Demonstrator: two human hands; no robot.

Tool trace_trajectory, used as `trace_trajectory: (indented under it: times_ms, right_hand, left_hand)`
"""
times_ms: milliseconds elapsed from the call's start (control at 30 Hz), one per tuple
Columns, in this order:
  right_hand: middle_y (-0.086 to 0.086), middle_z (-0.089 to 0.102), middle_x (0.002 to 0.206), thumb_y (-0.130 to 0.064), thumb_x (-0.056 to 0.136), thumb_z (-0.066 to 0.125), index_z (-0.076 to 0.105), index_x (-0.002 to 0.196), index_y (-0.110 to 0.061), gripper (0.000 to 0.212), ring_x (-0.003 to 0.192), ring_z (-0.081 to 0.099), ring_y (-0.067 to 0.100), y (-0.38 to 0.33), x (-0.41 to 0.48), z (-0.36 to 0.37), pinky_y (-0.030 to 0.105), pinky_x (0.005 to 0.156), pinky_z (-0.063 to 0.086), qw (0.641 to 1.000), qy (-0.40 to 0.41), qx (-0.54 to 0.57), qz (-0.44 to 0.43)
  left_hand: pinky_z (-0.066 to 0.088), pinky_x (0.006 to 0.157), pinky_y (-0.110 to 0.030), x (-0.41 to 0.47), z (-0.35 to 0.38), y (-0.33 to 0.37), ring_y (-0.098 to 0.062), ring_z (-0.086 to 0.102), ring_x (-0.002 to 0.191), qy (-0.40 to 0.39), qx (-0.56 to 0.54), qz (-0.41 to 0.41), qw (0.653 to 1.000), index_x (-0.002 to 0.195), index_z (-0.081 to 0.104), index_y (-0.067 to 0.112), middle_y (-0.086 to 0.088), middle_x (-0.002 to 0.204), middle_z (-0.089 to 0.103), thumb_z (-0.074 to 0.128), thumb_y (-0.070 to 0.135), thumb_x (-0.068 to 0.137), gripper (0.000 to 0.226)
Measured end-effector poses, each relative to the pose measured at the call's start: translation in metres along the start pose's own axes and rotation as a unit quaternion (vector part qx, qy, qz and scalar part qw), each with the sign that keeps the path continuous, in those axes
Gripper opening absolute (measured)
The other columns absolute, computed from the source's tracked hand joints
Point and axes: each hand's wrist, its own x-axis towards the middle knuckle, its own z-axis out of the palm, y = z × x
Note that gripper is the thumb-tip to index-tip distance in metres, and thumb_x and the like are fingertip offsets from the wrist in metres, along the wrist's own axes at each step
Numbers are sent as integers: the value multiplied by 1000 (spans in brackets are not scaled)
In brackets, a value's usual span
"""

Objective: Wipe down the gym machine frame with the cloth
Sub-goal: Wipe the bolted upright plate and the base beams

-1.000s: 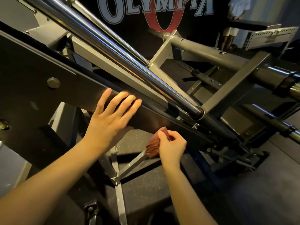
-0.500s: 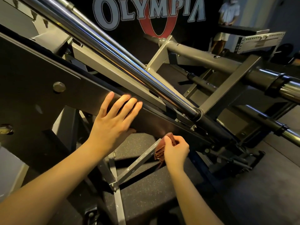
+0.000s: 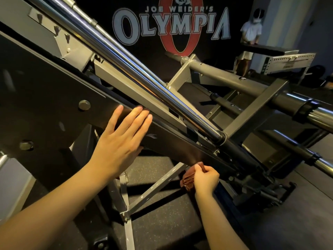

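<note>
Cloth [image 3: 188,175] sits bunched in my right hand [image 3: 205,179], touching the dark beam's [image 3: 171,141] low edge. Beam slants up toward my flat, empty left hand [image 3: 117,147].

Dim gym, warm overhead light w/ glare streaks on chrome rail [image 3: 115,58]; hard floor shadows, wide-angle bending at edges, bg soft

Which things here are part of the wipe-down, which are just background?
In the job: cloth, right hand gripping it, left hand flat on the dark frame beam, chrome rail.

Background: Olympia wall logo, person standing at the back, rubber floor.
</note>
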Motion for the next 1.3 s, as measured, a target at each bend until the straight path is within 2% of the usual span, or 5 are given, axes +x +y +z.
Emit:
trace_trajectory:
  times_ms: [267, 433, 567, 933, 1300]
  right_hand:
    - [-3, 72, 87, -21, 95, 70, 69, 91, -19, 5, 80, 72, 11, -34, -57, 38, 30, 74, 61, 989, -94, 33, -111]
    - [-3, 66, 100, -25, 96, 69, 69, 102, -18, 9, 91, 65, 9, -30, -42, 26, 7, 52, 46, 989, -97, 50, -96]
    - [4, 68, 97, -25, 94, 71, 67, 101, -13, 15, 91, 67, 21, -23, -26, 17, 30, 75, 52, 996, 15, 71, -49]
    - [-6, 72, 97, -22, 90, 77, 69, 104, -27, 16, 91, 71, 8, -43, -93, 40, 22, 76, 61, 966, -128, 57, -220]
    - [-12, 66, 97, -20, 88, 78, 70, 103, -21, 17, 86, 66, 2, -58, -83, 44, 21, 73, 58, 965, -48, 94, -241]
  left_hand:
    - [9, 124, -62, -6, -25, -30, -38, 35, 148, 10, 30, -34, 999, 150, 46, 3, -21, 153, 46, 81, 38, 78, 87]
    - [11, 124, -60, -7, -19, -35, -37, 39, 145, 29, 32, -19, 999, 148, 50, 4, -19, 150, 50, 79, 39, 78, 83]
    - [8, 125, -57, -7, -14, -38, -35, 37, 145, 50, 32, -8, 998, 148, 50, 5, -18, 150, 51, 76, 41, 80, 81]
    - [8, 125, -54, -8, -6, -42, -34, 35, 146, 74, 22, -2, 997, 148, 50, 5, -18, 151, 51, 80, 40, 79, 83]
    - [4, 127, -53, -8, -5, -38, -34, 35, 147, 85, 11, -14, 996, 148, 50, 5, -17, 151, 50, 82, 38, 78, 83]
